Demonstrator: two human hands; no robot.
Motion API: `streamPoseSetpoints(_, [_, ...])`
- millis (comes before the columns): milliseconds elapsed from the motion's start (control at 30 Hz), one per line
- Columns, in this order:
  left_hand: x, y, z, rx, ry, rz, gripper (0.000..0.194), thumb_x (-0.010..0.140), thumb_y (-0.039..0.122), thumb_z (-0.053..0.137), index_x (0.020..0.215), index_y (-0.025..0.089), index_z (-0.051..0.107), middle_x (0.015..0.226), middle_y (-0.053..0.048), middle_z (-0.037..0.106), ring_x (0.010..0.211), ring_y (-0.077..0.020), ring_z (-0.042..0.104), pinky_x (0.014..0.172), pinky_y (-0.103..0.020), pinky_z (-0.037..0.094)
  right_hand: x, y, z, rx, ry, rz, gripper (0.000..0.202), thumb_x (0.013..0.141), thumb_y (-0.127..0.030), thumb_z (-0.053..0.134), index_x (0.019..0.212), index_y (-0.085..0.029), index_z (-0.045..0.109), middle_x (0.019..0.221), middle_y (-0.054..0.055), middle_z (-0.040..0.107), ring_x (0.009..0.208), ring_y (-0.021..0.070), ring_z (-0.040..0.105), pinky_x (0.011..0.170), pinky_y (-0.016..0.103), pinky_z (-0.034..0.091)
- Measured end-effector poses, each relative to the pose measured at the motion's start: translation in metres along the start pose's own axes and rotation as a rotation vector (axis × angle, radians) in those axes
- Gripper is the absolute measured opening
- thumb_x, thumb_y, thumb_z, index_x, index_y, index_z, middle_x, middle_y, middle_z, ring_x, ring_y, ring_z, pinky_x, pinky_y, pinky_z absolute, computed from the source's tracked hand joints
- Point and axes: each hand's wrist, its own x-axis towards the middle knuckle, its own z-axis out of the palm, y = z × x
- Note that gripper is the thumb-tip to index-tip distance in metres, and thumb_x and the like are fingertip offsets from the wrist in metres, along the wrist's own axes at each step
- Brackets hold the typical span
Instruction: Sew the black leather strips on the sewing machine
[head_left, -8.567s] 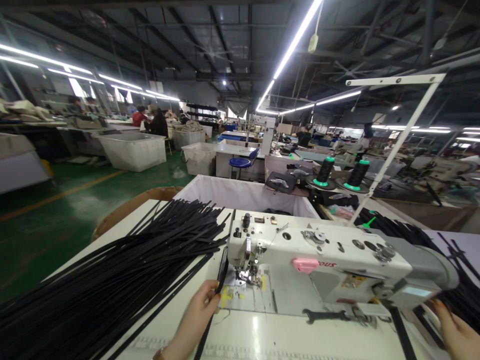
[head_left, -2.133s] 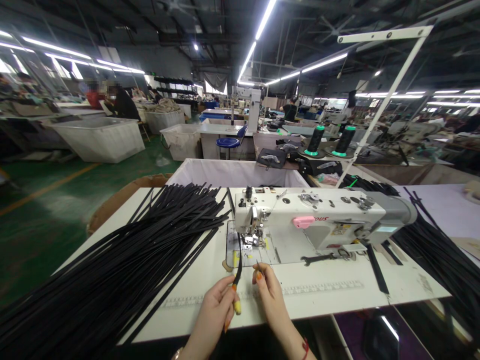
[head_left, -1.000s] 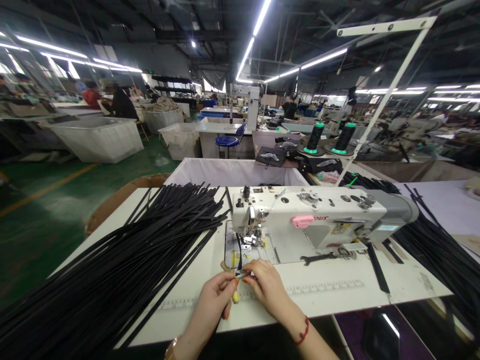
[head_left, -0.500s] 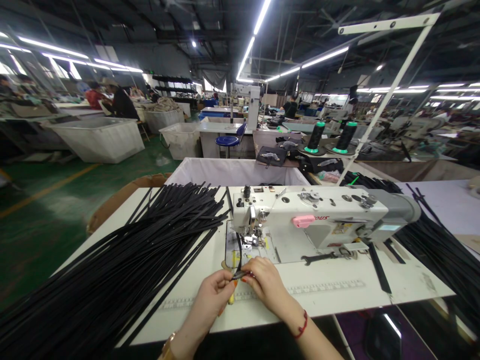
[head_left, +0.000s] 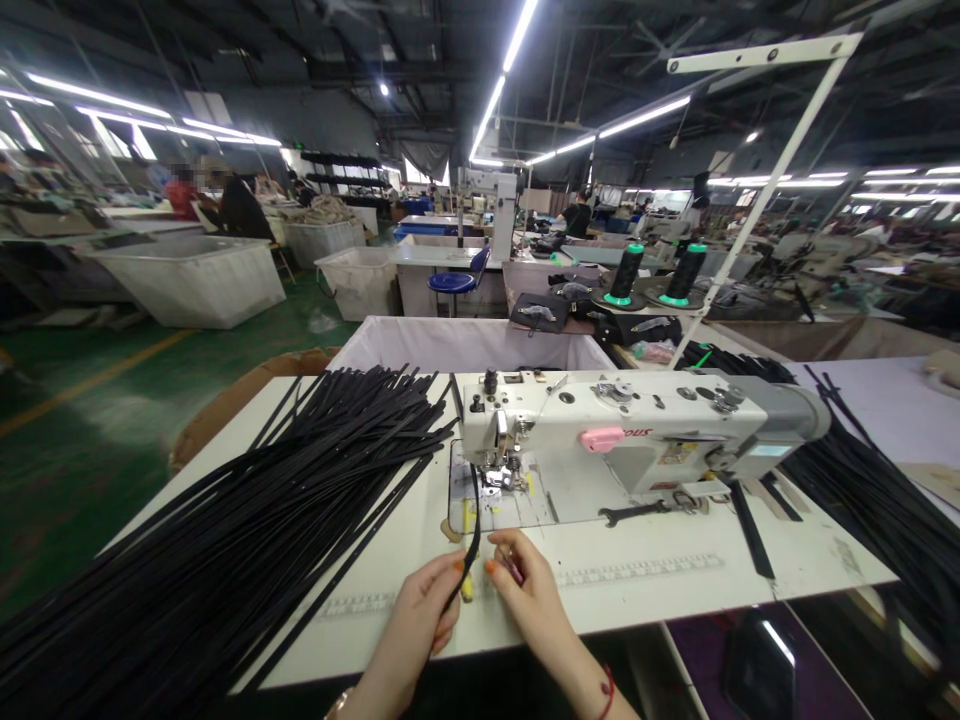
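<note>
A person's two bare hands meet at the front edge of a white bench (head_left: 675, 590). The left hand (head_left: 420, 625) pinches a narrow black strap (head_left: 474, 520) between thumb and fingertips; a small yellow-handled tool (head_left: 467, 588) shows just beside those fingers. The strap curves up from the pinch to the needle area of a white industrial sewing machine (head_left: 630, 435). The right hand (head_left: 529, 600), orange-nailed and with fingers curled, sits just beside the left; whether it grips anything cannot be told. A large fanned pile of long black straps (head_left: 247, 530) covers the bench's left side. A black spanner (head_left: 637, 512) lies at the machine's base. More black straps (head_left: 877, 500) trail off to the right.
</note>
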Motion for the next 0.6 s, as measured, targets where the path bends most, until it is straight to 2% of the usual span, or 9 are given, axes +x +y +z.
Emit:
streamPoseSetpoints(67, [-0.003,-0.01,0.0,-0.094,-0.001,-0.046,0.052,0.072,0.059,0.066,0.093,0.012,0.062,0.045,0.01,0.034,0.034,-0.0029,0.021,0.033,-0.015,0.018,-0.008,-0.001,0.009,0.005,-0.013,0.058,0.021,0.086,-0.034,0.056,0.101,-0.019,0.062,0.08,0.001,0.06,0.072,0.0164,0.056,0.068,0.03,0.045])
streamPoseSetpoints(200, [-0.013,-0.025,0.0,-0.188,0.024,-0.104,0.051,0.064,0.056,0.076,0.089,0.014,0.061,0.052,0.008,0.042,0.037,-0.0031,0.028,0.033,-0.013,0.02,-0.021,-0.004,0.021,0.055,-0.018,0.116,0.02,0.086,-0.026,0.055,0.101,-0.02,0.066,0.1,0.007,0.069,0.094,0.0221,0.063,0.084,0.036,0.048])
streamPoseSetpoints(300, [-0.021,-0.03,0.001,-0.189,0.047,-0.068,0.049,0.063,0.052,0.079,0.089,0.015,0.063,0.057,0.003,0.052,0.044,-0.0074,0.044,0.04,-0.017,0.033,-0.03,-0.006,0.025,0.094,-0.024,0.15,0.021,0.084,-0.029,0.06,0.101,-0.018,0.067,0.103,0.009,0.07,0.099,0.0245,0.064,0.089,0.038,0.048])
streamPoseSetpoints(367, [-0.025,-0.031,0.002,-0.167,0.065,0.006,0.047,0.061,0.051,0.081,0.086,0.015,0.064,0.064,-0.001,0.06,0.055,-0.0123,0.055,0.051,-0.021,0.042,-0.034,-0.009,0.026,0.128,-0.043,0.164,0.024,0.083,-0.032,0.062,0.1,-0.017,0.067,0.099,0.009,0.071,0.095,0.0247,0.065,0.086,0.038,0.049])
streamPoseSetpoints(433, [-0.029,-0.031,0.001,-0.113,0.067,0.065,0.047,0.06,0.052,0.082,0.085,0.016,0.064,0.074,-0.005,0.066,0.063,-0.0153,0.059,0.057,-0.023,0.043,-0.038,-0.011,0.027,0.16,-0.066,0.168,0.026,0.082,-0.035,0.064,0.1,-0.017,0.067,0.094,0.008,0.071,0.091,0.0242,0.065,0.083,0.037,0.051])
streamPoseSetpoints(600, [-0.035,-0.033,-0.011,0.118,0.028,0.114,0.053,0.068,0.059,0.073,0.097,0.016,0.068,0.086,-0.009,0.069,0.063,-0.0169,0.058,0.05,-0.022,0.039,-0.048,-0.005,0.031,0.207,-0.065,0.167,0.03,0.08,-0.037,0.067,0.102,-0.016,0.067,0.094,0.009,0.072,0.089,0.0234,0.065,0.082,0.036,0.051])
